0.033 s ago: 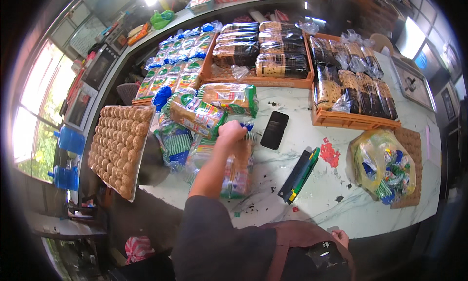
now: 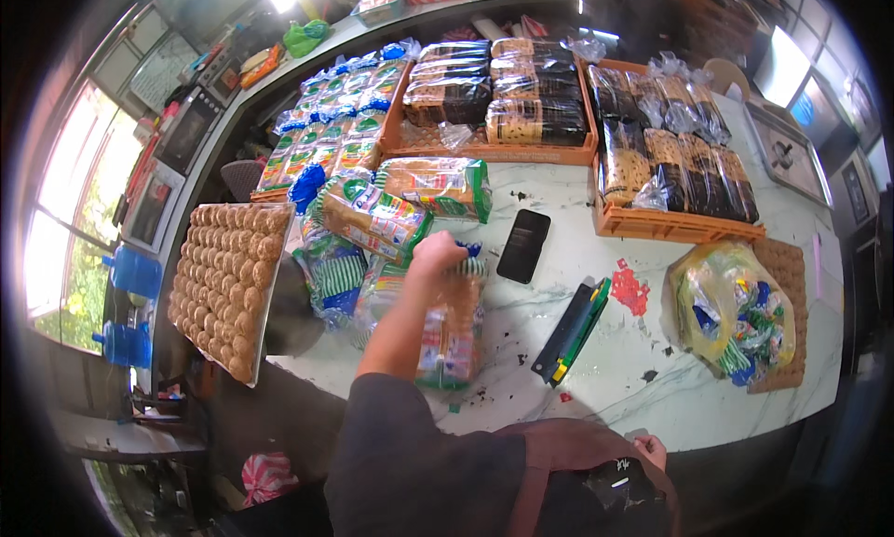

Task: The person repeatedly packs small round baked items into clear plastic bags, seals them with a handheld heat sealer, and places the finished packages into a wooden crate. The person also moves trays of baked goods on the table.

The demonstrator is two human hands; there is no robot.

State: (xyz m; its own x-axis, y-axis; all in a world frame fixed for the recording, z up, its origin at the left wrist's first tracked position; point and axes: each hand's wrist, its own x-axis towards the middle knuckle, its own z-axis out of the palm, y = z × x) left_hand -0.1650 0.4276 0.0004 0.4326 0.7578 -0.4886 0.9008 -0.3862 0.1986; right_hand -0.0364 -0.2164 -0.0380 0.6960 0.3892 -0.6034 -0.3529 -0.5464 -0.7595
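Observation:
My left hand (image 2: 438,252) is closed on the gathered blue and green-striped neck of a bagged bread loaf (image 2: 451,327). The loaf lies on the table, its lower end toward me, partly behind my forearm. Just beyond the hand rest two more bagged loaves, one tilted (image 2: 365,217) and one lying crosswise (image 2: 438,187). A crumpled blue and striped bag end (image 2: 335,278) sits left of them. Near the table's front edge, my right hand (image 2: 652,451) shows only partly beside my apron, fingers curled; what they hold, if anything, is hidden.
A phone (image 2: 523,245) and a black-green tool (image 2: 573,334) lie right of the loaf, near red scraps (image 2: 629,287). Orange crates (image 2: 549,153) of bagged bread stand behind. A yellow bag (image 2: 684,299) is at right, a tray of round brown pieces (image 2: 228,290) at left.
The loaf under my left hand has shifted slightly toward me, and that hand a little to the left. My right hand looks unchanged.

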